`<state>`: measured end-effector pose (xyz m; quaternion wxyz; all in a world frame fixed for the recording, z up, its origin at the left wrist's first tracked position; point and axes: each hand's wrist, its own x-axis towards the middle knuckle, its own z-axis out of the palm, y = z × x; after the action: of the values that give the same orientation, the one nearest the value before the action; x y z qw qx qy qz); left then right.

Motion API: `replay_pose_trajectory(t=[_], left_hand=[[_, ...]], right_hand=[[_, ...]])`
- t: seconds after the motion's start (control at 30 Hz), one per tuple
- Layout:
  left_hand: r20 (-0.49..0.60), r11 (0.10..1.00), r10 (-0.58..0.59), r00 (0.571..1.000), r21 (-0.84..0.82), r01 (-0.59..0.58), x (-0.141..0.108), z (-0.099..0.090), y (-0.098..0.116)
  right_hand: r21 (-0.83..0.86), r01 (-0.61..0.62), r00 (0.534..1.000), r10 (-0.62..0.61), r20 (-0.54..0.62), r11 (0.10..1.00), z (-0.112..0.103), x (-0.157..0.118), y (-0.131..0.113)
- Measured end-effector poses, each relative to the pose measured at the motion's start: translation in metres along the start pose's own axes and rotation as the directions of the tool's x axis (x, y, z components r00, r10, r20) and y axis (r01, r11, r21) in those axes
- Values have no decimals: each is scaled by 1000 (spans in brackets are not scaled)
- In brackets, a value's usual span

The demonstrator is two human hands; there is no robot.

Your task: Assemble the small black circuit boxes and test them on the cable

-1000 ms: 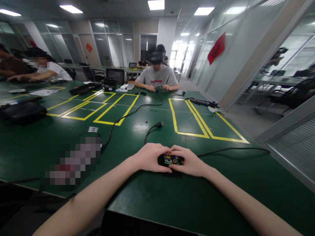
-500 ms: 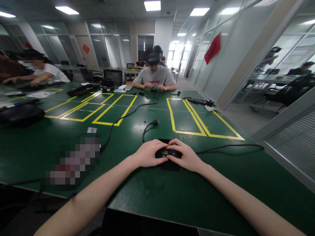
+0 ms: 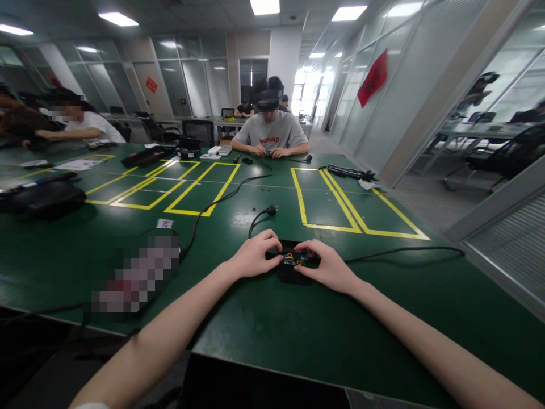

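Note:
A small open black case lies on the green table, with colored wires and yellow ring-shaped parts showing inside. My left hand curls around its left end, thumb and index fingertips close together at the inner edge. From the other side, my right hand spans the right end, fingers on the far edge and thumb on the near one. The palms hide both ends of the case. A black cable runs off to the right from behind my right hand, and a plug lies on its cord just beyond my left hand.
To the left lies a blurred-out long object with a cord and a small number label. Yellow tape rectangles mark the table. Across it a person in a grey shirt sits working. A folded black tripod-like item lies far right.
My hands have drawn apart, the left going left and the right going right, so more of the wires and ring parts in the case shows. The view has shifted slightly.

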<state>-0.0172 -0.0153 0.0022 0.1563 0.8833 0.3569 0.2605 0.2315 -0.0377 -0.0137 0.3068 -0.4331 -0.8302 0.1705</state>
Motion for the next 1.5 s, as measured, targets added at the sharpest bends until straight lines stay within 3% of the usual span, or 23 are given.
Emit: replay_pose_trajectory(t=[0.2, 0.37, 0.53, 0.73, 0.87, 0.97, 1.07, 1.2, 1.5], left_hand=[[113, 992, -34, 993, 127, 20, 3, -5, -5], [99, 989, -38, 994, 149, 23, 4, -8, -5], [39, 996, -39, 998, 82, 36, 5, -20, 0], [123, 999, 10, 992, -40, -5, -3, -22, 4], [192, 996, -50, 980, -67, 64, -5, -16, 2], [172, 997, -72, 982, -8, 75, -4, -14, 3], [138, 1000, -17, 990, 28, 13, -4, -15, 5], [113, 1000, 26, 993, -10, -25, -4, -16, 5], [104, 998, 7, 995, -56, -1, -2, -11, 0]], right_hand=[[-43, 24, 996, -27, -80, 999, 5, 2, -5], [-83, -6, 994, -3, -106, 997, -12, 4, 1], [-75, -23, 999, 21, -35, 997, -28, 4, 8], [88, 33, 994, -42, 96, 996, -31, -3, 1], [110, 0, 990, -15, 142, 994, -29, -4, -1], [72, 16, 993, -25, 116, 997, -28, -3, 0], [27, 53, 994, -55, 97, 998, -27, -3, 0], [8, 84, 990, -84, 111, 996, -25, -4, 0], [-76, 114, 987, -104, 121, 991, -27, -4, -1]])
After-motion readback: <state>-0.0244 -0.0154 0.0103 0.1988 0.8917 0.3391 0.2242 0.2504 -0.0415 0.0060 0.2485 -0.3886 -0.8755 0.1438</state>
